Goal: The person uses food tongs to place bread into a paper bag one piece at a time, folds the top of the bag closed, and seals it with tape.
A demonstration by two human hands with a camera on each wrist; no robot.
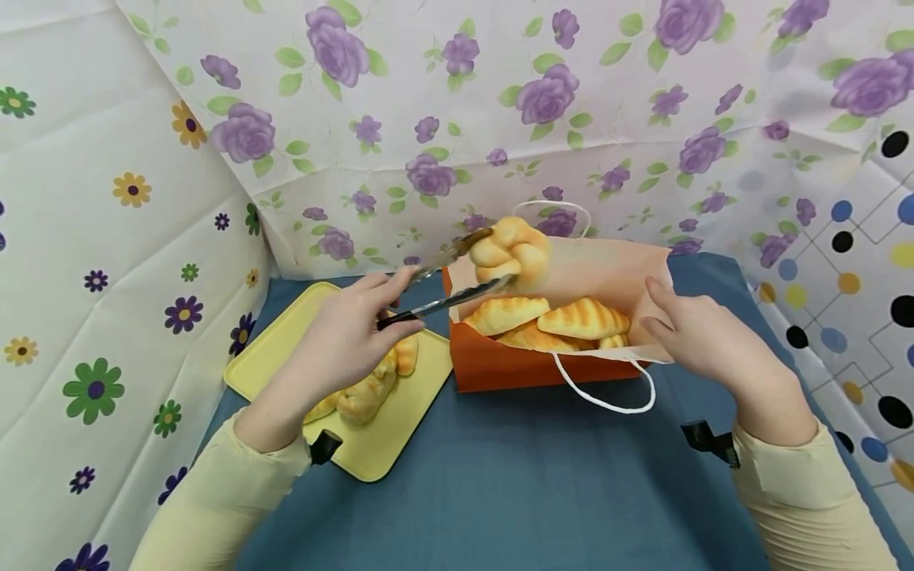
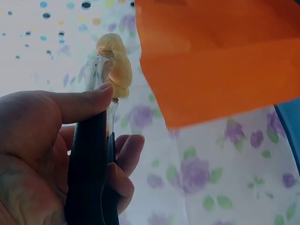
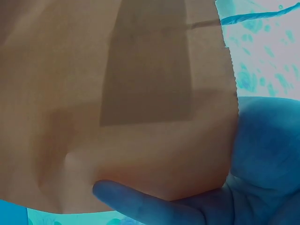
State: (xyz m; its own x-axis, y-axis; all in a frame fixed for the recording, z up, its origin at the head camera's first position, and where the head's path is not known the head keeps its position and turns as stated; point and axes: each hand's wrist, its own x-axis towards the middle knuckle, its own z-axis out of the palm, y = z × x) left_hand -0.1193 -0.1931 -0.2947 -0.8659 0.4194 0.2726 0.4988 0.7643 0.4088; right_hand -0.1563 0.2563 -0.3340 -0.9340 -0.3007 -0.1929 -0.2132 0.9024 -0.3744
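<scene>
Left hand (image 1: 357, 319) grips tongs (image 1: 457, 298), braided roll (image 1: 520, 247) clamped at their tips, aloft over left end of paper bag (image 1: 528, 373). Right hand (image 1: 703, 337) seems to pinch bag's right rim. Likely bagging bread; next calls for lowering, then releasing. Left arm covers some tray (image 1: 389, 456) breads (image 1: 366, 396); right fingers partly hidden behind paper.

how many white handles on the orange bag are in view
2. On the orange bag, one white handle arches up at the far edge, against the flowered backdrop; the other white handle loops out from the near edge.
</scene>
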